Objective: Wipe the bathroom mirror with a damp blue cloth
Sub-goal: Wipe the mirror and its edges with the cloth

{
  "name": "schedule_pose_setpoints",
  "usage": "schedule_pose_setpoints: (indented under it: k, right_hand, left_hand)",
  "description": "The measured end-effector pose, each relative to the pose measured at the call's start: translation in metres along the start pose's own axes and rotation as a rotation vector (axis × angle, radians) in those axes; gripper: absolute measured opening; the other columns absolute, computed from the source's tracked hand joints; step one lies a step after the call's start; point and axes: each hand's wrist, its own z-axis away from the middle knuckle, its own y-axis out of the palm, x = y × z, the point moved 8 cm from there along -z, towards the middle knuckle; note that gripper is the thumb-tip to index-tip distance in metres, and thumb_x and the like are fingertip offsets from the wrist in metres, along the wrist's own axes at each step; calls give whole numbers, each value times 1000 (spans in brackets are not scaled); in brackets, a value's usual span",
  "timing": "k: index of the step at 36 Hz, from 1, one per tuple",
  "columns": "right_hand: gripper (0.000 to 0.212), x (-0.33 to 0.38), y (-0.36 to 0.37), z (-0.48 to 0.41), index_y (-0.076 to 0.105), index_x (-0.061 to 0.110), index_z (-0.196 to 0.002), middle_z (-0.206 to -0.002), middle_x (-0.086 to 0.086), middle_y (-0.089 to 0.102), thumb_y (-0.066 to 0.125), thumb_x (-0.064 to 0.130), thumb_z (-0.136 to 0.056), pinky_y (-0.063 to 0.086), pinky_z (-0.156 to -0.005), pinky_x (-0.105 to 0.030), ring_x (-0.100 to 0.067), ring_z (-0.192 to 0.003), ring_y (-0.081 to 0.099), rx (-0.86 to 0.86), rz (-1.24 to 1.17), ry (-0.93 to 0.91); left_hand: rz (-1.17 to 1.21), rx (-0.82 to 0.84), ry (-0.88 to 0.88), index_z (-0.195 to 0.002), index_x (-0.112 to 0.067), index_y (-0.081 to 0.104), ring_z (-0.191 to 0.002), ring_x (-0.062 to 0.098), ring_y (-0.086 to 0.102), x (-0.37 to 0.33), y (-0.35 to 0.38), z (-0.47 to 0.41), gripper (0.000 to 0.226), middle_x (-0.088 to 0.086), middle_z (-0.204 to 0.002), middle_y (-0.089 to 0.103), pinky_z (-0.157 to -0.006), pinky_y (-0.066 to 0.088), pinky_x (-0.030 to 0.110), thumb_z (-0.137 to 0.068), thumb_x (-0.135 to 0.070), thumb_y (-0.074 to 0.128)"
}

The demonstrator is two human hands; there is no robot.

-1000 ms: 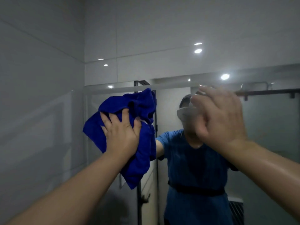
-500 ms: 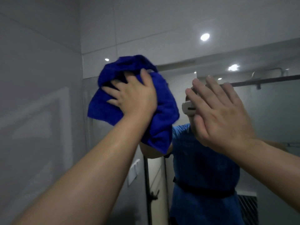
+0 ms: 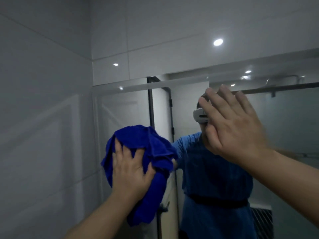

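Head view. My left hand (image 3: 131,169) presses the bunched blue cloth (image 3: 151,144) against the lower left part of the mirror (image 3: 120,114), near the tiled side wall (image 3: 43,126); the fingers are spread and dug into its folds, gripping it, and a loose end hangs below the wrist. My right hand (image 3: 233,130) is raised flat before the glass, fingers straight and close together; whether it touches the glass I cannot tell.

- Side wall (image 3: 43,118) bounds the mirror (image 3: 124,109) on the left, with the blue cloth (image 3: 136,138) just beside that corner.
- Glass above the cloth is open (up to the top edge).
- Right hand (image 3: 231,128) is spread across the centre.
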Motion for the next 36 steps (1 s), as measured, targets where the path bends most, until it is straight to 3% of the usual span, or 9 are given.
schedule_pose_setpoints:
  k: [7, 12, 17, 23, 26, 28, 31, 34, 36]
  right_hand:
    - [68, -1, -2, -2, 39, 19, -164, -175, -7, 29, 37, 37, -98, 19, -129, -59, -32, -163, 20, 23, -4, 7]
    - [69, -4, -3, -2, 35, 20, -166, -176, -7, 26, 34, 38, -99, 15, -131, -57, -32, -163, 18, 59, 26, 10]
    - [68, -4, -6, 0, 37, 19, -165, -175, -8, 27, 34, 37, -99, 17, -130, -58, -33, -163, 20, 53, -3, 3]
    - [65, -6, -8, 2, 43, 17, -162, -173, -11, 33, 43, 42, -102, 22, -128, -61, -36, -161, 24, 25, -63, -17]
    - [66, -5, -8, 2, 44, 19, -161, -172, -9, 34, 43, 32, -97, 20, -128, -60, -35, -161, 24, 23, -73, -9]
    - [67, -3, -7, 1, 43, 20, -161, -173, -9, 33, 42, 31, -95, 19, -129, -60, -34, -162, 22, 23, -74, -2]
    - [67, 0, -6, 2, 44, 19, -161, -172, -9, 34, 41, 31, -95, 19, -129, -60, -34, -162, 23, 21, -84, -4]
    - [67, 3, -7, -2, 46, 18, -160, -171, -10, 36, 40, 33, -95, 23, -127, -61, -35, -160, 26, 21, -94, -17]
    - [68, 3, -9, -4, 48, 18, -159, -171, -9, 37, 42, 33, -93, 23, -128, -60, -34, -160, 27, 41, -112, -28]
  left_hand:
    - [-11, -71, -338, -156, -1, 38, -145, 60, 29, 55, -36, -45, 80, 40, -147, 43, -125, 20, 63, -97, -54, 25]
    - [207, -199, -687, -166, -20, 24, -153, 52, 20, 34, -67, -121, 76, 26, -166, 28, -120, 24, 69, -104, -64, 23]
    - [78, -158, -275, -156, -20, 38, -159, 50, 11, -61, -51, -103, 71, 22, -168, 27, -122, 21, 73, -104, -64, 22]
    - [8, -10, 76, -151, -36, 38, -158, 56, 4, -133, 0, -25, 63, 22, -169, 22, -120, 14, 78, -93, -58, 50]
    - [11, 82, 176, -154, -41, 32, -159, 54, -3, -134, 26, 32, 71, 20, -168, 21, -115, 30, 77, -89, -57, 57]
    - [31, 128, 216, -155, -44, 35, -161, 50, -8, -121, 37, 64, 73, 12, -171, 21, -107, 46, 68, -89, -60, 62]
    - [11, 202, 202, -157, -48, 35, -161, 49, -3, -84, 48, 95, 78, 5, -171, 28, -111, 33, 68, -88, -67, 64]
    - [-28, 277, 49, -154, -43, 36, -160, 52, -3, -28, 49, 103, 78, 14, -170, 30, -103, 46, 69, -85, -65, 65]
    - [-76, 298, -55, -151, -27, 44, -159, 56, 7, 12, 45, 102, 72, 23, -164, 36, -118, 23, 76, -87, -58, 56]
